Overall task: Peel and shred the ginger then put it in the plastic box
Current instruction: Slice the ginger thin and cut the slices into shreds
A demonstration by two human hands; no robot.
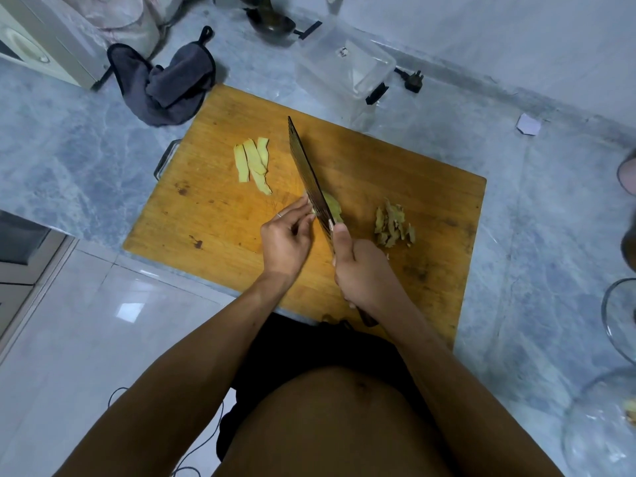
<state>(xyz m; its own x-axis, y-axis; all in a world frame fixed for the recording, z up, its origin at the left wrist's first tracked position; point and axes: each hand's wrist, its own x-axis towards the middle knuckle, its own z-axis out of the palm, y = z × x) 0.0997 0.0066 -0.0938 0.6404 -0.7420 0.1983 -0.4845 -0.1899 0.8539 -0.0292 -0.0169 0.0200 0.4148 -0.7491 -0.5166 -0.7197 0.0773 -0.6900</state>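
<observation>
my right hand [361,270] is wrapped around the handle of the knife [309,177], thumb laid forward along the spine, and the blade stands on edge across the middle of the cutting board [213,215]. my left hand [287,239] sits just beside the blade on its left, fingers curled down and pinching the near end of the ginger piece [332,204]; the rest of that piece shows pale yellow-green on the far side of the blade, resting on the board. the two hands are close together, parted only by the knife.

further up the board, left of the blade and well apart from my hands, i see a few flat ginger slices [253,165] lying overlapped. to the right of my right hand there is a small heap of brownish ginger peel [392,225], also on the board.

the plastic box [347,72] stands open on the grey marble counter [537,208] just beyond the board's far right corner; i see nothing inside it from here. a dark grey cloth [172,84] is bunched on the counter beside the board's far left corner. a black plug [413,82] lies right of the box, and a dark ladle [272,20] sits behind it. a glass bowl [605,421] shows at the right edge.
</observation>
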